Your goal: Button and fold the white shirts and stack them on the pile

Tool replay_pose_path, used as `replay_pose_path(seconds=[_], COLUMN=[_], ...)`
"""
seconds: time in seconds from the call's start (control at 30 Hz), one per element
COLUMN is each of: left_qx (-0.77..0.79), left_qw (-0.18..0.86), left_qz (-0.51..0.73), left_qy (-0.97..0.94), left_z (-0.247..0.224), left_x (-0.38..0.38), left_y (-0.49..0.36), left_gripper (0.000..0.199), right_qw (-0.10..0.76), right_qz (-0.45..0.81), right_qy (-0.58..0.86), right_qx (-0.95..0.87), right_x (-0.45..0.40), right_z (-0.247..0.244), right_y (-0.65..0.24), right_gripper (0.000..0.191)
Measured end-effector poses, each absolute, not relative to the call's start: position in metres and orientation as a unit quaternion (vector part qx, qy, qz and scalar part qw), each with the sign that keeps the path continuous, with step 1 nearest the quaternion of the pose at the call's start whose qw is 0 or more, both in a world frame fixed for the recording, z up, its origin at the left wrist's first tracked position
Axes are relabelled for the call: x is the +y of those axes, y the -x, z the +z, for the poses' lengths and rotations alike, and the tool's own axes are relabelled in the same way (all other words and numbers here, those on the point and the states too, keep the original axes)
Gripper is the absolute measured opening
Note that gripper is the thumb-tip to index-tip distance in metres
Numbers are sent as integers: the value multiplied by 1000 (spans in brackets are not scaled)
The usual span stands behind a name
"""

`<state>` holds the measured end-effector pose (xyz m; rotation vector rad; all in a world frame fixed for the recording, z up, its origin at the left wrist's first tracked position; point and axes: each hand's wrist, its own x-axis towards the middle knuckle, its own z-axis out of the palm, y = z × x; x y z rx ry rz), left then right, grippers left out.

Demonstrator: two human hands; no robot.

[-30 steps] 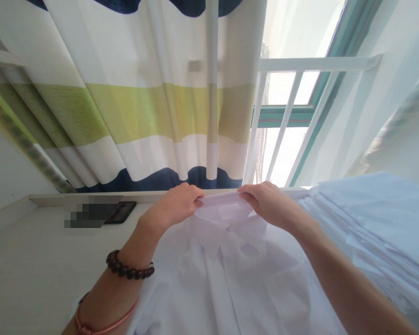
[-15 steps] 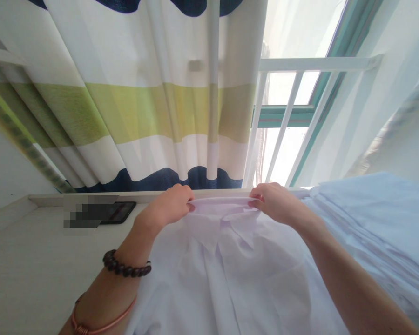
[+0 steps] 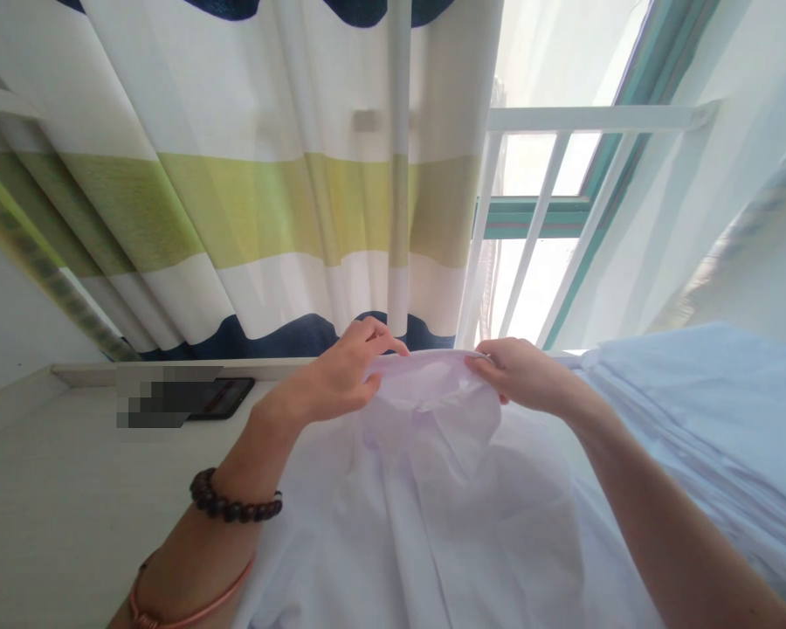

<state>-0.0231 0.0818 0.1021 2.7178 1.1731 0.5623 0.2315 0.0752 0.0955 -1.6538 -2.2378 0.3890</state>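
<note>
One camera is riding on the person's head, looking forward and down over the left hand (image 3: pixel 341 371) and the right hand (image 3: pixel 527 374), which are appearing near mid-frame at close range. It is facing the curtain (image 3: pixel 249 210) and the window (image 3: pixel 534 211) beyond the far edge of the white surface (image 3: pixel 72 515), both lying farther off than the hands. The view is spreading wide, taking in the phone (image 3: pixel 226 399) at the left and the stack of cloth (image 3: pixel 713 393) at the right, while the lower edge is cutting off the near part of the shirt (image 3: pixel 491 524).
</note>
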Motion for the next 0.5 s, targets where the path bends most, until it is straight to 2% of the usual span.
replay_pose_path(seconds=[0.07,0.13,0.2,0.3,0.4,0.5], left_qx=[360,344,339,336,331,337], left_qw=[99,139,163,178,195,223], left_qz=[162,120,85,73,77,72], left_qy=[-914,-921,-923,-922,-920,-912], left_z=[103,100,96,92,94,100], left_x=[77,74,74,75,76,73], left_y=[14,6,0,-2,0,2], left_gripper=[29,26,27,15,23,23], right_qw=[190,213,223,223,181,139], right_qz=[174,206,229,238,149,23], right_qy=[574,569,566,563,595,650], right_qx=[-777,-767,-760,-760,-769,-747], right_x=[75,75,76,77,76,74], right_z=[96,95,95,95,95,93], right_y=[-231,-231,-234,-240,-243,-241], right_gripper=[24,20,18,21,25,27])
